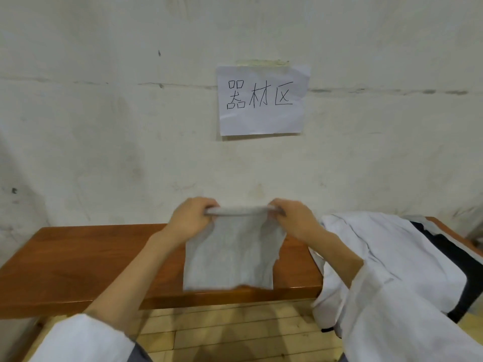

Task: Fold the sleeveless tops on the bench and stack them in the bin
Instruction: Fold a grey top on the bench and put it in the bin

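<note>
A creased white paper sheet (262,100) is stuck to the plaster wall (104,113) above the worktop (78,257). Three large handwritten black characters on it read 器材区. I can read nothing else here.

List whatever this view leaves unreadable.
- Bin: nowhere in the head view.
- Grey top: lower hem is motion-blurred; neckline and armholes cannot be made out.
- Left hand and right hand: fingertips hidden where they curl round the top's upper edge.
- White cloth: covers part of a dark garment, which the right edge cuts off, and the bench's right end; count of tops unknowable.
</note>
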The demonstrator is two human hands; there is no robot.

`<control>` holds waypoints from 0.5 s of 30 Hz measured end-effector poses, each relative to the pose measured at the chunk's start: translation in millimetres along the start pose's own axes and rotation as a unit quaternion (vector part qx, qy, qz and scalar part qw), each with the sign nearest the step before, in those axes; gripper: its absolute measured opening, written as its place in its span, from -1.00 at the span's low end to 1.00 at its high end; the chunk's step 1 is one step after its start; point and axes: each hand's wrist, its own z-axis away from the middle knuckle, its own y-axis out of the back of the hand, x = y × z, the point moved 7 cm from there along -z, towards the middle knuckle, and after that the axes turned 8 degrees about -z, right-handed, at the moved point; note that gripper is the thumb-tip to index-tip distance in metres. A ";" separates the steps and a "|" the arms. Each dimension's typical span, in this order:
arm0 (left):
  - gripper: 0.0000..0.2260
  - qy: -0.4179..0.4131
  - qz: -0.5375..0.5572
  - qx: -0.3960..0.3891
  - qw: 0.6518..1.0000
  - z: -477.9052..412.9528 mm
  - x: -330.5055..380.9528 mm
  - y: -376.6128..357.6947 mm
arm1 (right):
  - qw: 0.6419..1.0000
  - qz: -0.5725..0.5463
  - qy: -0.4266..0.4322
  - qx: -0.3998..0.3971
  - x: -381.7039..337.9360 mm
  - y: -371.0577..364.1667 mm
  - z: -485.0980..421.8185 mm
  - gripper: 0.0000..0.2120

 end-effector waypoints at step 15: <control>-0.50 -0.026 -0.091 -0.171 0.981 98.4 -29.4 -150.0 | 0.980 0.097 -0.060 -0.161 70.7 -127.8 85.1 -0.74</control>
